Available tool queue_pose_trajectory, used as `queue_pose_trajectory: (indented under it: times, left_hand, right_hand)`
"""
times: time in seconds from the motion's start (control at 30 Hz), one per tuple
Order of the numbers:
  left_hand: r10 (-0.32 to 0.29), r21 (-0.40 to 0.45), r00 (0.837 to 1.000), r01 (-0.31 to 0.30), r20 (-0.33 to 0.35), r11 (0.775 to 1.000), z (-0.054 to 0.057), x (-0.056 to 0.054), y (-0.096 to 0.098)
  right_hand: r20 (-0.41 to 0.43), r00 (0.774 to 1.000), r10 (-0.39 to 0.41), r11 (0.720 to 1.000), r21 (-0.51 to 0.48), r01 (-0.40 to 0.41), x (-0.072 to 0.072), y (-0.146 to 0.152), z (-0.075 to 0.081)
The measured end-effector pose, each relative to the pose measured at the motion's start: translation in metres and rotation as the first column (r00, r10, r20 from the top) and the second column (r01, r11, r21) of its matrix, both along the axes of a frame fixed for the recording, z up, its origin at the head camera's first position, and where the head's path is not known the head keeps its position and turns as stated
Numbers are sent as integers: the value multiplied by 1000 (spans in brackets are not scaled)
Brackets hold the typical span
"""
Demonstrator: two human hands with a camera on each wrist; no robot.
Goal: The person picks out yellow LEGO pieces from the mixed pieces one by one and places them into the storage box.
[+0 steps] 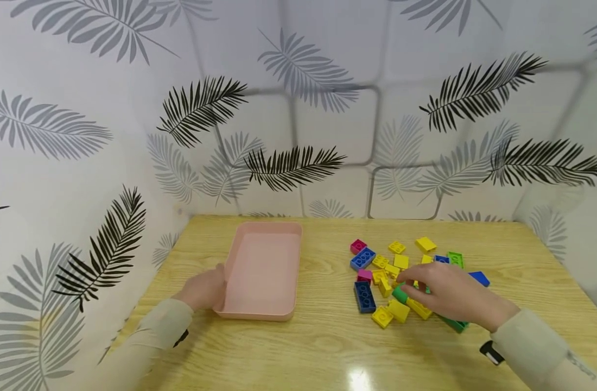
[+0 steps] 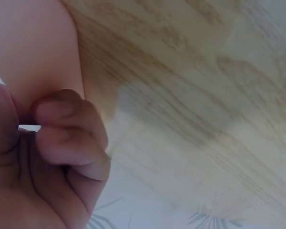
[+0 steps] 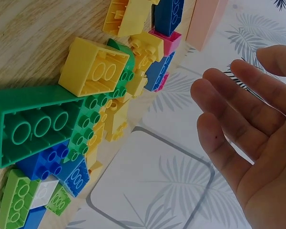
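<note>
At the left of the table, my left hand (image 1: 204, 289) grips the near-left side wall of a pink tray (image 1: 269, 227). The left wrist view shows curled fingers (image 2: 66, 119) against the tray's outer wall. On the right, my right hand (image 1: 447, 288) hovers over a loose pile of toy building bricks, its fingers loosely bent and holding nothing. Just below its fingertips are a green rounded brick (image 1: 400, 294) and a yellow brick (image 1: 418, 308). The right wrist view shows a large green brick (image 3: 38, 121) hollow side up, near a yellow brick (image 3: 95, 69).
A dark blue brick (image 1: 364, 296), a pink brick (image 1: 364, 276) and a blue brick (image 1: 363, 258) lie on the pile's left side. Several yellow bricks lie among them. Bare wooden table (image 1: 323, 326) separates tray and bricks. A leaf-patterned wall covering (image 1: 328, 195) rises behind.
</note>
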State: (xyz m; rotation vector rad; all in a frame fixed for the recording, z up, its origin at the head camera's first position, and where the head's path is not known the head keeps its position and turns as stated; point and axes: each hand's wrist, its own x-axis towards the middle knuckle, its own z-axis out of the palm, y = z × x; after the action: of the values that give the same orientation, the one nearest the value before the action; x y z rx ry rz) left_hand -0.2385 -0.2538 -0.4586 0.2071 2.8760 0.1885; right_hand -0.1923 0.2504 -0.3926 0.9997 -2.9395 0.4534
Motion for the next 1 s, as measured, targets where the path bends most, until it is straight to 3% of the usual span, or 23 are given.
queue_pose_trajectory:
  times: [0.27, 0.6, 0.83, 1.0]
  left_hand:
    - [-57, -22, 996, 56, -75, 998, -5, 9, 14]
    - [-26, 11, 994, 27, -105, 1000, -8, 14, 42]
    - [-79, -13, 982, 78, -170, 997, -8, 18, 61]
    - [-80, 0, 984, 81, -160, 997, -11, 17, 73]
  right_hand:
    - [26, 1000, 1, 1000, 9, -1, -2, -5, -4]
    - [39, 999, 9, 1000, 6, -9, -1, -5, -8]
    - [51, 999, -3, 1000, 23, 2, 0, -1, -11]
    - [58, 998, -4, 1000, 26, 3, 0, 0, -14]
